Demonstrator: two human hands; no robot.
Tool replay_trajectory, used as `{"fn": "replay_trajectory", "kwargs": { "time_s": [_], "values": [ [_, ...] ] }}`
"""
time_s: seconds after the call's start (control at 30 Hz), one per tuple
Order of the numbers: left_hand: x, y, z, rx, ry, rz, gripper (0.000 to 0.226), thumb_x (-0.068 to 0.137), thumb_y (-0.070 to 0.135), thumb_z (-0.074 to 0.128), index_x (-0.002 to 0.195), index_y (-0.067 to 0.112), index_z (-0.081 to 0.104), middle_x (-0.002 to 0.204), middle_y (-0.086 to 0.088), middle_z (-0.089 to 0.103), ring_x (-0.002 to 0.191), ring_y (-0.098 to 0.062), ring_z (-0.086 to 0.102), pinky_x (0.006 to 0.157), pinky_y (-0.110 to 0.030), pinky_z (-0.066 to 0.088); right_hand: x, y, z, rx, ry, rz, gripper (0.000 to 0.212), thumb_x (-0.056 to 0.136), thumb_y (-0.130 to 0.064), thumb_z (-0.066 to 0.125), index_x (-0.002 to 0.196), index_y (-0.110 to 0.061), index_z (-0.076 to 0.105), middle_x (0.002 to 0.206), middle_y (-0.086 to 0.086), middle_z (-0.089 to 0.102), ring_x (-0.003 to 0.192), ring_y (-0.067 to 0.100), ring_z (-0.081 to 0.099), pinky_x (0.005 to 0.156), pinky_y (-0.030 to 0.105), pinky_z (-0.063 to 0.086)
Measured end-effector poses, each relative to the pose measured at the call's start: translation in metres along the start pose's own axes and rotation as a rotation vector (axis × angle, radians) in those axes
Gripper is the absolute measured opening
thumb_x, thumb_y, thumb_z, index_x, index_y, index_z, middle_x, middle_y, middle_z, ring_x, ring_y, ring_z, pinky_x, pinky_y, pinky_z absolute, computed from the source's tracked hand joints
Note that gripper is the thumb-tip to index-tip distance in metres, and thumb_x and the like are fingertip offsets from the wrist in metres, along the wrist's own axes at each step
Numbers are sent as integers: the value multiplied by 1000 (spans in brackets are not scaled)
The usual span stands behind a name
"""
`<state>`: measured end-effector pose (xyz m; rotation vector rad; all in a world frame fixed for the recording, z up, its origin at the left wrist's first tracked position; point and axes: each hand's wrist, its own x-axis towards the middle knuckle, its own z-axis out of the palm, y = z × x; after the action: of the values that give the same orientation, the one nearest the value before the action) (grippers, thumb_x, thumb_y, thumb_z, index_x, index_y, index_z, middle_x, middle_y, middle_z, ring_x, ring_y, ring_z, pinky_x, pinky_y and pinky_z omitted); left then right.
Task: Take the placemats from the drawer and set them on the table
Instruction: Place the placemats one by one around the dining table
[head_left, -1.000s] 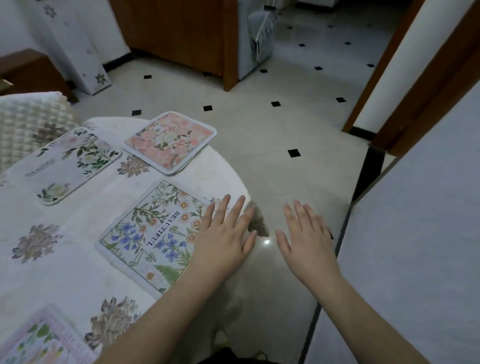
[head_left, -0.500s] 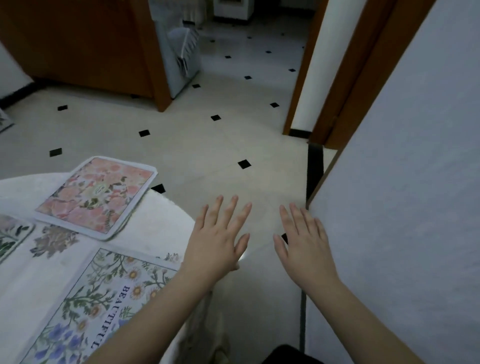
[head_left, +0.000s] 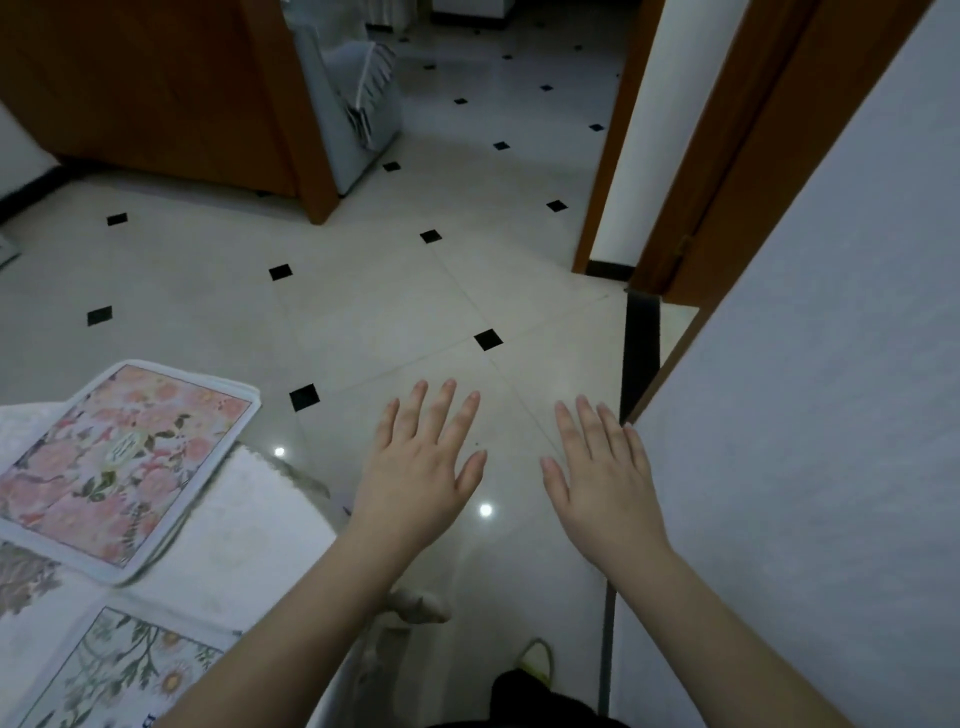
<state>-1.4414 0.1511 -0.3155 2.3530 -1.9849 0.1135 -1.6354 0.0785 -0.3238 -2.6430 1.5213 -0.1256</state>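
Both hands are held out palm down over the floor (head_left: 415, 322), holding nothing. The left hand (head_left: 423, 475) has its fingers (head_left: 441, 410) straight and slightly spread; the right hand (head_left: 605, 486) has its fingers (head_left: 589, 431) straight and close together, just beside a pale wall (head_left: 810, 415).

To the left, two placemats lie flat on the white tabletop (head_left: 244, 530). The pink floral placemat (head_left: 119, 467) has its long axis running from the near left up toward the far right, its far corner overhanging the tabletop edge. Its small central label is too blurred to read. The green floral placemat (head_left: 124, 675) lies nearer, partly under the left forearm; its lettering is cut off.
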Motion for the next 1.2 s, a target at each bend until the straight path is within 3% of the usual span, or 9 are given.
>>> {"fn": "replay_trajectory", "kwargs": {
  "time_s": [0.17,0.33,0.5,0.63,0.77,0.83,0.93,1.1,1.2],
  "values": [
    [51,-1,-8,-10,-14,-109,66,98,55,20,153,23,37,158,-8,37,147,-33,32,118,-50,20,65,21,-9,15,-12,-70,69,94,-52,6,155,-21,18,162,6,18,149,25,16,118,40,3],
    [85,-12,-10,14,-23,-226,65,95,54,28,146,20,50,149,-12,49,137,-38,46,112,-56,34,115,24,-15,30,-30,-107,72,92,-53,1,156,-22,16,162,5,16,150,24,12,118,39,-1],
    [123,-32,-4,8,-42,-270,65,95,55,27,145,21,50,149,-11,50,137,-37,47,111,-56,37,166,18,-17,12,-42,-148,73,91,-54,-1,156,-22,12,163,6,14,150,23,10,118,39,-1],
    [158,-58,4,-8,-28,-289,65,96,55,27,145,20,52,148,-11,51,135,-37,49,109,-55,39,216,5,-13,-31,-73,-198,76,87,-55,-9,156,-25,3,164,2,5,151,20,2,115,36,-9],
    [193,-96,9,-41,-36,-308,65,96,56,26,145,20,52,148,-11,51,135,-37,49,109,-55,39,267,-21,-13,-68,-73,-246,75,89,-54,-6,156,-26,7,164,2,8,150,20,4,117,37,-6],
    [209,-113,8,-66,-35,-320,68,95,57,22,146,22,49,150,-10,49,138,-36,46,111,-55,36,289,-34,-15,-77,-88,-272,71,91,-54,-3,156,-26,6,164,1,7,151,20,3,117,37,-6],
    [228,-136,6,-81,-65,-338,75,93,62,7,155,28,31,162,-4,30,149,-31,26,120,-50,19,318,-52,-14,-84,-81,-291,66,95,-53,4,156,-27,7,164,1,9,150,20,5,117,36,-6],
    [241,-171,1,-105,-88,-399,79,89,63,-1,158,30,21,165,-2,20,153,-27,15,122,-48,8,360,-80,-5,-78,-89,-351,75,90,-54,-2,155,-24,19,162,3,19,149,22,13,119,38,1],
    [248,-192,5,-110,-124,-454,81,86,63,-7,159,32,15,167,0,13,154,-26,8,122,-46,3,388,-102,0,-71,-104,-424,77,88,-54,-5,156,-25,15,163,2,16,150,21,10,117,36,-4]
  ]
}}
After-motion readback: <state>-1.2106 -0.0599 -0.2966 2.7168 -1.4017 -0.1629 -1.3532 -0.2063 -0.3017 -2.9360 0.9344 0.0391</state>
